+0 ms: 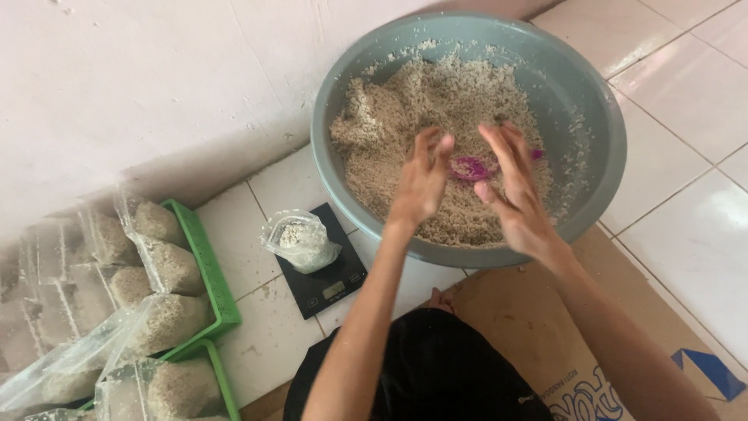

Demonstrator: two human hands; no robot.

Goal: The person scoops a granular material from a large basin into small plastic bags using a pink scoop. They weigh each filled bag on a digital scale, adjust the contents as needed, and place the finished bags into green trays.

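L hand (421,183) open | R hand (510,187) open | pink scoop (472,168) betw. them (ungrasped), on crumbly mix (405,109) in grey basin (600,117)

Soft, even daylight fills the scene, seemingly from the upper right, where the floor tiles (686,101) carry pale glare. A dim shadow band runs along the foot of the wall (156,93). The hands (467,183) are slightly motion-blurred; the plastic bags (93,312) at left look soft and hazy.
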